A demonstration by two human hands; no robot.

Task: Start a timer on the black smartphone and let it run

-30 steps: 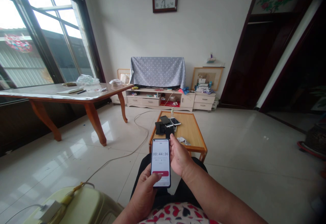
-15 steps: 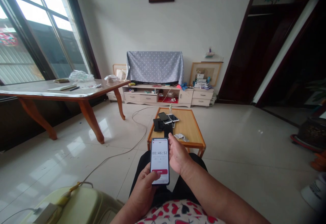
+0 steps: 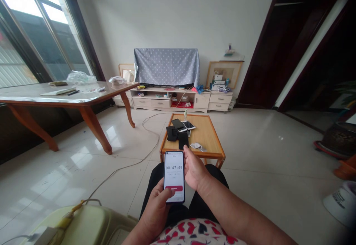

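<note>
Upright above my lap is a smartphone (image 3: 174,174) with a lit white screen, a timer reading and a red button. My left hand (image 3: 157,204) wraps round its lower left side, the thumb lying over the screen by the red button. Along the upper right edge, my right hand (image 3: 194,167) grips the same phone with its fingers mostly behind. Just beyond it stands a low wooden table (image 3: 207,133). On that table lie several dark and white phones (image 3: 171,133), a crumpled white tissue or cloth (image 3: 198,147) and a small bottle (image 3: 185,115).
A pale green stool (image 3: 94,222) with a power strip (image 3: 47,235) is at the lower left. Its cable (image 3: 130,166) runs across the tiled floor. A larger table (image 3: 63,92) stands left, a low cabinet (image 3: 151,104) at the back, and a white bucket (image 3: 340,204) far right.
The view has tipped slightly downward, so the wall clock is mostly cut off. The timer moved from 00:46:52 to 00:47:49. Both hands keep the same hold on the phone.
</note>
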